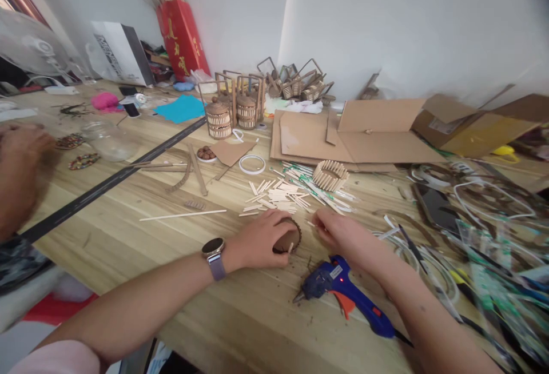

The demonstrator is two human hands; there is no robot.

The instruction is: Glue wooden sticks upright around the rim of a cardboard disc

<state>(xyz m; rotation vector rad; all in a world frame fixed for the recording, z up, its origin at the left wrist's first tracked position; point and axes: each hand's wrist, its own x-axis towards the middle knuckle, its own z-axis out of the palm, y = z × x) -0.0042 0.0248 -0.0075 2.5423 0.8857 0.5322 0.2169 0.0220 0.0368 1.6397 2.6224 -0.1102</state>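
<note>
Behind the left hand (259, 238), a round watch (213, 246) (lilac strap); sleeve (55, 358) seemingly pale pink.

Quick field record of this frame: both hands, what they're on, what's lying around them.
left hand: closed around a round cardboard disc on the table
right hand: beside the disc, fingers bent toward it; grip unclear
glue gun: blue, lying flat, nearer the camera than both hands
stick pile: loose, beyond the hands
stick ring: right of the pile
another person's hand: left edge, blurred
</note>
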